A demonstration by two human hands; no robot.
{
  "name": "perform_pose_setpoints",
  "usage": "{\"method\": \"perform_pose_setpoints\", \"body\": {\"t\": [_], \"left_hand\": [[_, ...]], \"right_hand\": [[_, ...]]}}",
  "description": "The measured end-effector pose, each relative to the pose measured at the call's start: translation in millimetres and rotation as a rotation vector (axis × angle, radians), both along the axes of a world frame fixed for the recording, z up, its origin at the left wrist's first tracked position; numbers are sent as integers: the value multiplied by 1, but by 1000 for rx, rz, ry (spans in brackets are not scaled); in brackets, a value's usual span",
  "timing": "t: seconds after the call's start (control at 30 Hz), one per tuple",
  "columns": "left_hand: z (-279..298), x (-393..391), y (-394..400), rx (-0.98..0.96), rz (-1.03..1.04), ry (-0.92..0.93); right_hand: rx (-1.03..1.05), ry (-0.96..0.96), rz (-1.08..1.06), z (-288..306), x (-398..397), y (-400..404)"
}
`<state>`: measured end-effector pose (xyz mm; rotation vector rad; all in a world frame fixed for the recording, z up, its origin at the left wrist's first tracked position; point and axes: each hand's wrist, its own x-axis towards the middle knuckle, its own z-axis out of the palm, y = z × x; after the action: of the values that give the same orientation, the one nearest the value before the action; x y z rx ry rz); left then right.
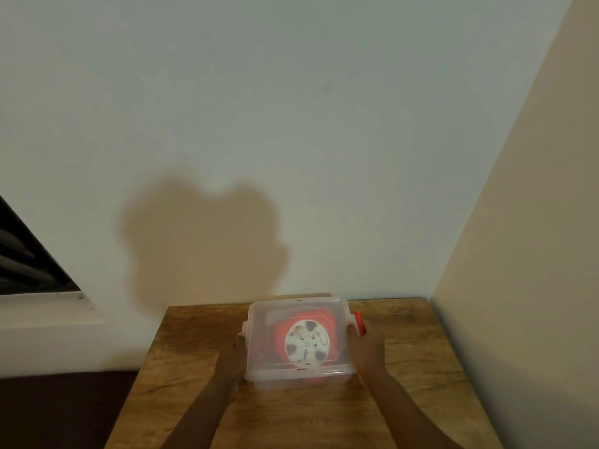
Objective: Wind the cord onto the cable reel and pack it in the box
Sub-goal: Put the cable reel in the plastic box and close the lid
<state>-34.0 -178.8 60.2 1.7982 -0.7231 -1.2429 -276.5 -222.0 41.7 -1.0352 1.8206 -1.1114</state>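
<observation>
Sitting on the wooden bench (405,367) near the wall (291,124) is a clear plastic box (296,377) with its lid (298,311) on, and through the cloudy lid the cable reel (308,343) is showing inside. No brand or readable writing is coming through; the reel's round white face is carrying only dark openings and small marks too blurred to read. Around that face the reel body is glowing orange-red, filling most of the box. A red part (358,322), possibly a clip or handle, is sticking out at the box's right side, just above the right hand. The left hand (240,346) is pressing flat against the box's left wall, fingers together, and the right hand (364,346) is cupping the right wall with fingers curled onto the edge, so both are gripping the box between them. A soft shadow (201,244) is lying on the wall above the bench.
</observation>
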Motion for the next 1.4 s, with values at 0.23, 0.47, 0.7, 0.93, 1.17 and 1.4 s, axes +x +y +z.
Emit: {"method": "perform_pose_setpoints", "body": {"t": [0.23,0.47,0.7,0.93,1.17,1.4], "left_hand": [[-8,4,-4,-3,-7,5],[-19,8,-10,13,5,7],[-20,8,-8,-67,26,-37],[-22,-2,-1,-341,160,-457],[-30,-1,0,-235,30,-218],[-27,-6,0,-229,10,-344]], "right_hand": [[-29,62,81,-3,0,9],[-55,111,14,-12,5,6],[-93,253,12,-11,9,8],[-113,297,70,-15,6,9],[-143,305,84,-18,6,7],[-144,267,82,-19,5,7]]}}
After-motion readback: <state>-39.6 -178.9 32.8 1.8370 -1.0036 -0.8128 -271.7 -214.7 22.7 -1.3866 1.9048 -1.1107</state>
